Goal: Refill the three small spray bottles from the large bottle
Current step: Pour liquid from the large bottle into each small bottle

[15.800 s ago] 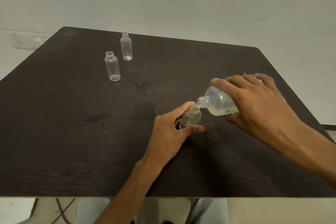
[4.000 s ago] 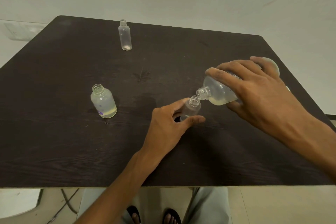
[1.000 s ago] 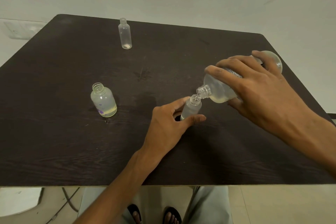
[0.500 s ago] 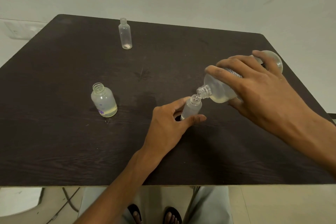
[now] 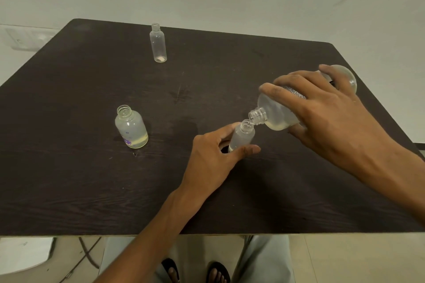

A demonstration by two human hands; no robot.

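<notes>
the left hand (image 5: pixel 211 158) curls thumb and fingers round a small spray bottle (image 5: pixel 241 136) standing on the dark desk (image 5: pixel 69 190). the right hand (image 5: pixel 326 117) grips the large bottle (image 5: pixel 276 110), tipped with its open neck touching the small bottle's mouth. a squat small bottle (image 5: pixel 131 127) holding yellowish liquid stands to the left, uncapped. a slim small bottle (image 5: pixel 158 43) stands near the far edge.

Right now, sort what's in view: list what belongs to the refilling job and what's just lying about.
Job:
- large bottle, tilted, gripped by the right hand
- small bottle under its mouth, held by the left hand
- squat bottle with yellowish liquid
- slim bottle at the far side

Lying about:
- cables on the floor
- dark table, only the work surface
</notes>
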